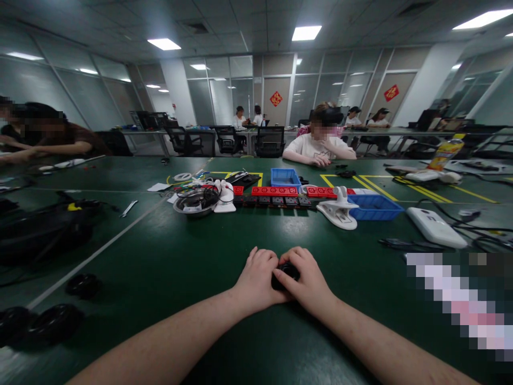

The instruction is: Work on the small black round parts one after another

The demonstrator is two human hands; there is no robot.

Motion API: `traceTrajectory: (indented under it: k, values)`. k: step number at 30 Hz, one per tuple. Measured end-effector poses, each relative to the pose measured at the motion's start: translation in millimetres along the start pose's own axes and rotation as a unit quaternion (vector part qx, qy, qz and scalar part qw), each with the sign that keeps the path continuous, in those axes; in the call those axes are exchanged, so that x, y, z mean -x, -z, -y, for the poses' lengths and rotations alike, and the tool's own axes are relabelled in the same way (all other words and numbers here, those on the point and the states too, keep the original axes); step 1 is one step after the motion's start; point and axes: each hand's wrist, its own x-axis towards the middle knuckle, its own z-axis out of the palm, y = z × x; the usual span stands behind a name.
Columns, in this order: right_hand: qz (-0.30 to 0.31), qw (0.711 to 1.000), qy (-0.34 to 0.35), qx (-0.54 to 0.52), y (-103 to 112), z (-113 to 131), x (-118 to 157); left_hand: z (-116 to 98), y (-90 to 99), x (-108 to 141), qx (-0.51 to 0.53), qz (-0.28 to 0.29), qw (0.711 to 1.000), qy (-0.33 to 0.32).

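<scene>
A small, round, glossy black thing (288, 271), ring-like or coiled, sits at the table's middle front between my two hands. Too little of it shows to tell its kind. My right hand (310, 272) curls over it, with the thumb across its near side. From the other side my left hand (259, 275) presses against it; its fingers are bent and partly hidden behind it. At the left lie several similar black round things, among them one by the line (83, 286) and a larger one nearer me (55, 323).
Ahead stand a metal bowl (196, 206), red and black power strips (274, 200), a white clip base (339, 211) and a blue bin (372, 207). A wrench (129, 208) lies left. Right are a white box (436, 227) and cables. A person (320, 144) sits opposite.
</scene>
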Motion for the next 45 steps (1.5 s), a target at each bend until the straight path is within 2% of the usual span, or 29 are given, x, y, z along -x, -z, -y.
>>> traceTrajectory:
  k: [3, 7, 12, 16, 20, 24, 30, 39, 45]
  values:
    - [0.0, 1.0, 0.02, -0.009, 2.9, 2.0, 0.0, 1.0, 5.0, -2.3, 0.026, 0.02, 0.999, -0.009]
    - [0.011, 0.997, 0.077, -0.015, 6.6, 5.7, 1.3, 5.7, 10.2, -6.0, 0.061, 0.058, 0.995, -0.056]
    - [0.032, 0.988, 0.152, -0.005, 9.5, 11.1, 4.5, 13.7, 8.0, -8.4, 0.069, 0.069, 0.992, -0.076]
    - [0.05, 0.984, 0.171, -0.011, 11.2, 13.9, 6.5, 17.3, 6.1, -7.8, 0.066, 0.087, 0.99, -0.089]
    - [0.017, 0.986, 0.158, -0.052, 11.4, 11.4, 5.0, 13.6, 6.3, -5.8, 0.053, 0.067, 0.991, -0.1]
    - [-0.022, 0.993, 0.095, -0.068, 8.7, 6.7, 2.5, 5.4, 7.4, -3.8, 0.022, 0.037, 0.998, -0.056]
    - [-0.025, 0.998, 0.029, -0.044, 3.6, 3.3, 2.7, -2.0, 3.6, 0.4, -0.01, 0.02, 0.999, -0.036]
    - [-0.012, 1.0, -0.004, 0.025, 2.4, 3.7, 0.5, 2.8, 1.9, -2.6, 0.002, 0.026, 1.0, -0.01]
    - [0.001, 0.998, 0.052, -0.016, 6.1, 5.0, 0.4, 9.9, 6.5, -6.7, 0.052, 0.064, 0.996, -0.031]
